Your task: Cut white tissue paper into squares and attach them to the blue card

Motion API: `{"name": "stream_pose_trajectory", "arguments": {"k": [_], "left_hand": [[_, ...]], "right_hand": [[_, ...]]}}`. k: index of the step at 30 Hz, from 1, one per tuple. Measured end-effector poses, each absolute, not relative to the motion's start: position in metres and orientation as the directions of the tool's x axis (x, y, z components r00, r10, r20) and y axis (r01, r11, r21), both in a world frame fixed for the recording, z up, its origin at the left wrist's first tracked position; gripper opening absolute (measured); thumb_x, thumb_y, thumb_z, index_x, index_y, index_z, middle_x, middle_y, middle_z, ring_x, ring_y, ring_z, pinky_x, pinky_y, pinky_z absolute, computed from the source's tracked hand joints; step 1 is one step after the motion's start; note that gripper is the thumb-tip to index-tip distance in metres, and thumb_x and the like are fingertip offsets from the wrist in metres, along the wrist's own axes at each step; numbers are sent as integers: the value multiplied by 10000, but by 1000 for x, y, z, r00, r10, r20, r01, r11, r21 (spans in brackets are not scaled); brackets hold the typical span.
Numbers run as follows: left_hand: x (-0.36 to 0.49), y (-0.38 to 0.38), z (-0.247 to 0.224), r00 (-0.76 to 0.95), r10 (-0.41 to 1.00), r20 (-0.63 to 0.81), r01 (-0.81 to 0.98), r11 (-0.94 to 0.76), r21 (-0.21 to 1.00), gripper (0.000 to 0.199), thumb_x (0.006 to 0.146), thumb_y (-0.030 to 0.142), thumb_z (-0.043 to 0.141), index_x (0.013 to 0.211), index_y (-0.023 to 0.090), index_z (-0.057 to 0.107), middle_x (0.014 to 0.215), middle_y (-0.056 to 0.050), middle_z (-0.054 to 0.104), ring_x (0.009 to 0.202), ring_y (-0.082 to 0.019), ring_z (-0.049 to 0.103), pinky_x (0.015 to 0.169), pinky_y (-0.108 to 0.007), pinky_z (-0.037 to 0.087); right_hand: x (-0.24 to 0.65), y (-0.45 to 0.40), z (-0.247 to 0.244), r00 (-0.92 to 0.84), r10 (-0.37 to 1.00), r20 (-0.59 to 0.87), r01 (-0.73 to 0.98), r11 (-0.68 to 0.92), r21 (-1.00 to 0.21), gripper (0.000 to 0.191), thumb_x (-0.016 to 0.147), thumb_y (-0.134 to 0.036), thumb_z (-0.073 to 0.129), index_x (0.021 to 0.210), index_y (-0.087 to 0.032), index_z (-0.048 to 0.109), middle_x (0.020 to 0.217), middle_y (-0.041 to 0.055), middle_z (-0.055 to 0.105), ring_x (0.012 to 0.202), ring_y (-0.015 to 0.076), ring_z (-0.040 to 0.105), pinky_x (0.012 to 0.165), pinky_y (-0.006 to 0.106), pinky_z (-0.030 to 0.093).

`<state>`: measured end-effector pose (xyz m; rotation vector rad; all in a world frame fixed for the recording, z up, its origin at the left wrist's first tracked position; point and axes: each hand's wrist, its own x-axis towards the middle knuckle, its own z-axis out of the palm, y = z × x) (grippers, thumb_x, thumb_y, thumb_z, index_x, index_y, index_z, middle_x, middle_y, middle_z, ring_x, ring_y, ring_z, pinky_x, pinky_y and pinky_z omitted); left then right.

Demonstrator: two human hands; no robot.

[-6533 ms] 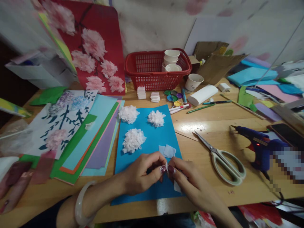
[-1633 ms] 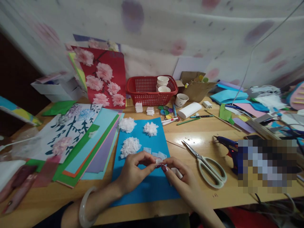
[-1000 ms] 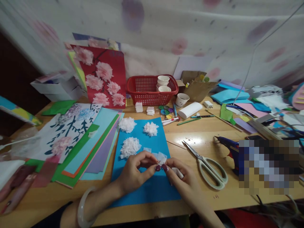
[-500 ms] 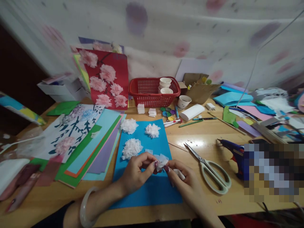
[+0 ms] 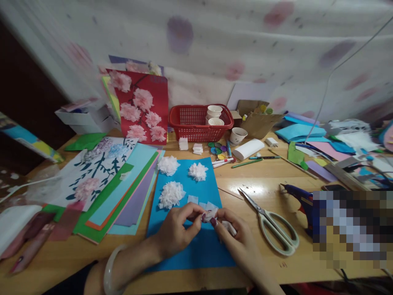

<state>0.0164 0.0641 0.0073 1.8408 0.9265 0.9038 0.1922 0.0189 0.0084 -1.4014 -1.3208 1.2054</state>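
Note:
Over the lower part of a blue sheet [image 5: 196, 250], my left hand [image 5: 179, 225] and my right hand [image 5: 236, 233] meet, fingertips almost touching. Between them they pinch a small piece of white tissue paper [image 5: 210, 214]. More white tissue [image 5: 229, 228] is tucked within my right fingers. White ruffled tissue flowers lie on the upper part of the sheet: one at top left [image 5: 168, 165], one at top right [image 5: 198, 171] and a larger one [image 5: 171, 194] below. A flat tissue square [image 5: 193, 199] lies just behind my left fingers.
Scissors [image 5: 276, 225] and a blue glue gun [image 5: 299, 194] lie at the right. Coloured paper sheets [image 5: 132, 196] are stacked at the left. Behind stand a red basket [image 5: 193, 127] with paper cups, a paper cup [image 5: 238, 135] and a red flower picture [image 5: 144, 106].
The view has shifted slightly, so the background sits lower. My fingers have moved a little on the tissue, and the bunch in my right hand shows more.

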Motion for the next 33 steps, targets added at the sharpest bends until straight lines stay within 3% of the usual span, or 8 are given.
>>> {"name": "stream_pose_trajectory", "arguments": {"k": [5, 11, 18, 22, 26, 29, 33], "left_hand": [[15, 64, 7, 423, 895, 143, 188, -241, 952, 113, 923, 249, 491, 899, 186, 582, 726, -28, 730, 635, -157, 714, 583, -230, 538], [15, 63, 9, 371, 913, 166, 179, -246, 953, 123, 924, 286, 493, 887, 187, 556, 701, -19, 704, 642, -153, 697, 591, -230, 518], [17, 71, 6, 230, 973, -8, 31, 1, 1000, 237, 903, 436, 538, 902, 199, 521, 672, -6, 706, 675, -194, 739, 632, -281, 581], [20, 77, 4, 204, 971, -121, -49, 133, 990, 294, 866, 497, 547, 903, 216, 469, 688, -6, 712, 605, -200, 736, 530, -275, 583], [21, 80, 1, 316, 914, -253, 71, 243, 967, 271, 888, 415, 508, 1034, 188, 486, 716, -9, 695, 479, -142, 667, 391, -192, 489], [20, 79, 0, 319, 921, -221, 203, 162, 966, 342, 895, 301, 484, 1217, 186, 496, 838, -14, 662, 401, -79, 566, 325, -159, 382], [16, 74, 4, 276, 954, 116, 360, -214, 908, 335, 848, 189, 566, 1176, 186, 637, 899, -27, 617, 471, -65, 488, 463, -202, 450]], "right_hand": [[194, 18, 6, 4, 995, -103, 185, -102, -977, 262, 872, -433, 589, 867, -178, 646, 615, -30, 489, 510, 119, 411, 477, 224, 333], [195, 18, 13, -20, 991, -131, 194, -124, -973, 243, 856, -416, 572, 824, -180, 622, 610, -32, 483, 518, 126, 430, 495, 232, 339], [195, 22, 19, -10, 986, -169, 217, -162, -963, 202, 787, -397, 581, 736, -203, 559, 567, -54, 418, 504, 126, 387, 483, 235, 298], [200, 23, 21, 34, 977, -211, 197, -214, -957, 171, 756, -368, 576, 722, -200, 564, 536, -64, 394, 494, 123, 376, 478, 233, 284], [206, 24, 21, 83, 973, -217, 132, -226, -965, 167, 742, -356, 590, 716, -193, 568, 539, -65, 384, 491, 112, 349, 476, 227, 272], [206, 25, 18, 79, 969, -234, 88, -241, -967, 225, 746, -403, 642, 737, -191, 567, 546, -65, 390, 490, 104, 331, 469, 225, 247], [203, 24, 16, 78, 971, -225, 78, -231, -970, 309, 762, -469, 669, 717, -189, 545, 549, -65, 385, 491, 96, 309, 473, 222, 235]]}}
